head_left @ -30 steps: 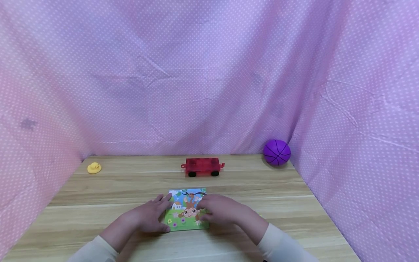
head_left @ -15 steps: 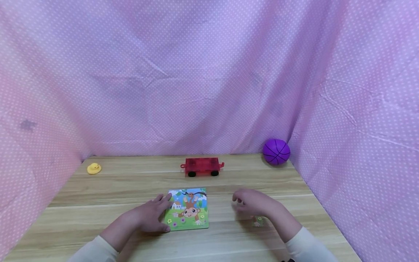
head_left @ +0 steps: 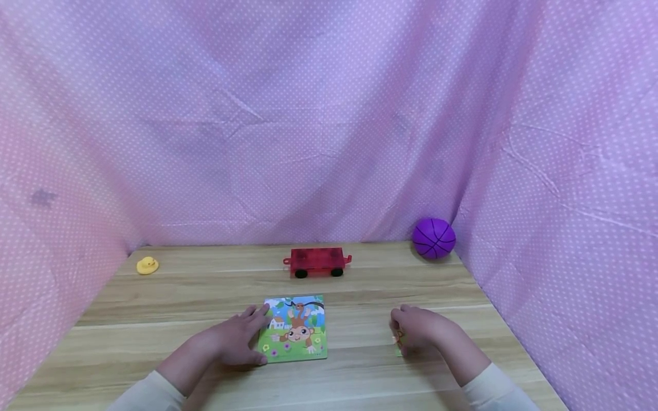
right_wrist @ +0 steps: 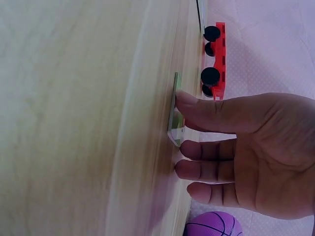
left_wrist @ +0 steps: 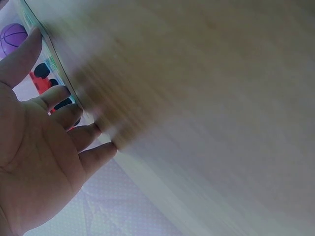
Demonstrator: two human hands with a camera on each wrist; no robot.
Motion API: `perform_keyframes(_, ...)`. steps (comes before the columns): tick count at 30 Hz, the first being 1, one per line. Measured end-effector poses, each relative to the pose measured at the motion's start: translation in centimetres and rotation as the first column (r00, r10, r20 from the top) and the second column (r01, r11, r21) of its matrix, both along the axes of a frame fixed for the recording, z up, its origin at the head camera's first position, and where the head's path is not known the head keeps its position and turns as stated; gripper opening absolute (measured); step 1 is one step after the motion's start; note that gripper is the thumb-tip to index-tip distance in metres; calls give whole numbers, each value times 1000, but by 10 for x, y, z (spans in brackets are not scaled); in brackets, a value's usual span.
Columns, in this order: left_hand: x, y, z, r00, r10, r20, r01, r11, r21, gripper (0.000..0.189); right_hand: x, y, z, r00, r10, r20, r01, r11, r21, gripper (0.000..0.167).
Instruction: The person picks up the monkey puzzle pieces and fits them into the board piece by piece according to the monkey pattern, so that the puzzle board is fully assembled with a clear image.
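Note:
A square picture puzzle of a monkey (head_left: 295, 332) lies flat on the table in the head view. My left hand (head_left: 239, 338) rests along its left side, fingers spread, the thumb at the near corner and a fingertip near the far one. To the right of the puzzle, my right hand (head_left: 421, 332) pinches a small green and orange puzzle piece (head_left: 398, 348) that the fingers partly cover. In the right wrist view the thumb presses on this thin piece (right_wrist: 175, 118) close to the tabletop; the index finger is mostly hidden behind the thumb.
A red toy wagon (head_left: 317, 260) with black wheels stands beyond the puzzle. At the back left sits a yellow rubber duck (head_left: 147, 265), at the back right a purple ball (head_left: 434, 238). Pink dotted cloth (head_left: 319, 142) hangs around the wooden table (head_left: 216, 285).
My right hand has left the puzzle's right side, moved right and come down over the small piece, taking hold of it. The left hand has stayed in place.

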State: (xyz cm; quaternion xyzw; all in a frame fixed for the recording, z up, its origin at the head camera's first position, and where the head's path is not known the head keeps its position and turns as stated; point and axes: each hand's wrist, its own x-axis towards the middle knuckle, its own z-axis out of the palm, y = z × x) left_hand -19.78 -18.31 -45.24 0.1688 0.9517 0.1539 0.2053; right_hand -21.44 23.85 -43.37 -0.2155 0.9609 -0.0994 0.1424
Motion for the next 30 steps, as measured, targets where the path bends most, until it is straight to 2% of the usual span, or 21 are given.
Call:
perform_keyframes(12,2,-1,0,1000,3,-7,-3,1000,3,86,-2,-8,-4,999,42,-19,-42,999,-6,35)
perform_keyframes(21,2,-1,0,1000,0,-10,0,1000,2,86,-7,-23,-8,988,139,-73,-141,990,-25,28)
perform_keyframes(26,0,-1,-2,1000,2,-10,-2,1000,2,87,-8,-31,-6,986,146,-83,-148,989,-14,27)
perform_keyframes(30,-1,-2,-3,1000,-3,-17,3,1000,0,87,-7,-33,-2,991,119,-67,-120,993,-13,27)
